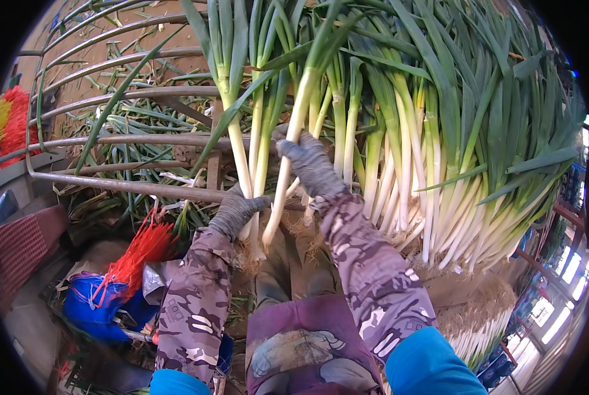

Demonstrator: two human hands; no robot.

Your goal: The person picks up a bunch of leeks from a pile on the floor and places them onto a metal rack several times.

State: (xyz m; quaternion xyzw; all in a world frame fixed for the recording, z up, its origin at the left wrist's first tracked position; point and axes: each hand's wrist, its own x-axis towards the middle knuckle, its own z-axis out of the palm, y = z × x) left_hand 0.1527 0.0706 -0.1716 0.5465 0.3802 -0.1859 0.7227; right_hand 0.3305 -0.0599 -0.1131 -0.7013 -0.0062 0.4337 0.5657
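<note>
Grey-gloved, left hand [235,212] and right hand [311,164] seemingly each clamp leeks [282,184] beside the metal rack [136,187]. Tugging crossed leaves [241,100] could tear them.

Brown floor [189,31], metal rack [136,139], bright openings [572,268].
Green scraps [133,124] litter the floor beneath the rack's rails; at far left lies a reddish checked cloth [21,247], near a grey ledge [19,176]. Strong white light shows through the openings along the right rim, near reddish bars [538,265]; finer detail there is too small to tell.
</note>
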